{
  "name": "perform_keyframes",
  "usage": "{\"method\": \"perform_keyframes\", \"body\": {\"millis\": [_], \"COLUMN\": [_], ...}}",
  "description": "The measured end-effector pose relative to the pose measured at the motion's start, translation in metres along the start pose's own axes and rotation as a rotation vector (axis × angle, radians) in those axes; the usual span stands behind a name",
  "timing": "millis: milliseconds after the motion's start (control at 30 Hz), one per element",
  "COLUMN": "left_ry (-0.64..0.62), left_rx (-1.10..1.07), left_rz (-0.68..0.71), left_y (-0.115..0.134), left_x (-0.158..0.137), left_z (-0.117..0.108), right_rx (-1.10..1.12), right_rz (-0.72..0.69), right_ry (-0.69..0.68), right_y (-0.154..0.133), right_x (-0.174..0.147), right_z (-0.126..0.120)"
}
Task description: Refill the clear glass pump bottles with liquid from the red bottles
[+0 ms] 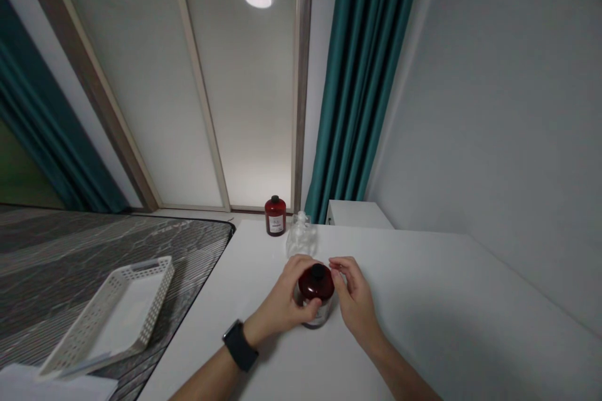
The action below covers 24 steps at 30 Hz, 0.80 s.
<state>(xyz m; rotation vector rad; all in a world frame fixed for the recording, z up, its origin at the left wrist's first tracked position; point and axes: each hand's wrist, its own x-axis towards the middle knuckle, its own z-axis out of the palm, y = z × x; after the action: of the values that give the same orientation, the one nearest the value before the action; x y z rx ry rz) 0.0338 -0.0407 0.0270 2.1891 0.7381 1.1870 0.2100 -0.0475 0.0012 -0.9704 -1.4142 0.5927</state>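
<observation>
A dark red bottle (316, 285) with a black cap and a pale label stands upright on the white table. My left hand (294, 294), with a dark watch on the wrist, is wrapped round its left side, thumb across the front. Beside the bottle's right shoulder is my right hand (352, 294), its thumb and fingertips drawn together in a pinch. Whatever those fingertips hold, if anything, is too small to tell. Just behind the hands is a clear, crumpled-looking transparent item (301, 238), partly hidden. Farther back sits a second red bottle (275, 218) with a black cap and white label.
The white table (423, 326) reaches toward the grey wall on the right. On the left, a white perforated basket (153, 310) lies on a grey patterned surface (197, 250). A white cabinet (360, 213) stands beyond the table, near a teal curtain (364, 75) and frosted sliding doors (254, 106).
</observation>
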Motion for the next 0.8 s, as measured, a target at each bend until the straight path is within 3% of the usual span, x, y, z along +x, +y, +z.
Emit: {"method": "perform_keyframes", "body": {"millis": [333,800], "left_ry": [0.029,0.081], "left_rx": [0.16,0.188], "left_rz": [-0.052,-0.129], "left_y": [0.002,-0.019], "left_x": [-0.004,-0.012], "left_z": [-0.012,-0.067], "right_rx": [-0.027,-0.203], "right_rz": [-0.008,-0.146], "right_ry": [-0.034,-0.15], "right_y": [-0.003,-0.002], "right_x": [-0.007,-0.009], "right_z": [0.001,0.009]}}
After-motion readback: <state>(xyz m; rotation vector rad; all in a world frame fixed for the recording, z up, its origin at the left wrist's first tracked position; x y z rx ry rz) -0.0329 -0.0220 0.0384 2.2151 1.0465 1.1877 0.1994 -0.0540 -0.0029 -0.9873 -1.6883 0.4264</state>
